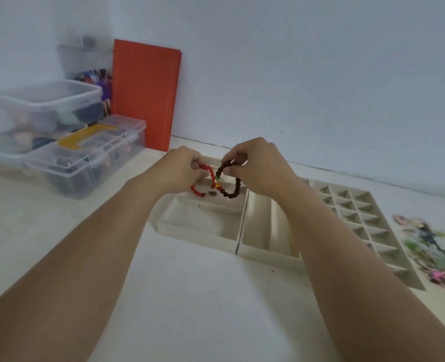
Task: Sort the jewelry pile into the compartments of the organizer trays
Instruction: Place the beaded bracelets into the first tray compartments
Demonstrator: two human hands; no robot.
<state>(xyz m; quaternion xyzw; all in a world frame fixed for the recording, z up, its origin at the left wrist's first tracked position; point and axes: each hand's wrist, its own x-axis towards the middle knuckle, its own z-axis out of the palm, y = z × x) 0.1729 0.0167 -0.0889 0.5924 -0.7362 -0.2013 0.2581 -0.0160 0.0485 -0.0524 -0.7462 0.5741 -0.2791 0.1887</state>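
A white table (190, 296) carries two cream plastic organizer trays side by side; the left tray (197, 226) has wide compartments, the right tray (359, 212) long slots and a grid of small cells; a tangled pile of colourful jewelry (435, 254) lies just beside the right tray's right edge. Above the left tray's far compartment hang two beaded bracelets, crossing where a green and a yellow bead show; the red beaded bracelet (199, 190) is pinched in the curled fingers of the left hand (182, 171); the dark brown round-bead bracelet (233, 190) is pinched by the right hand (255, 165); both loops dangle between and below the hands.
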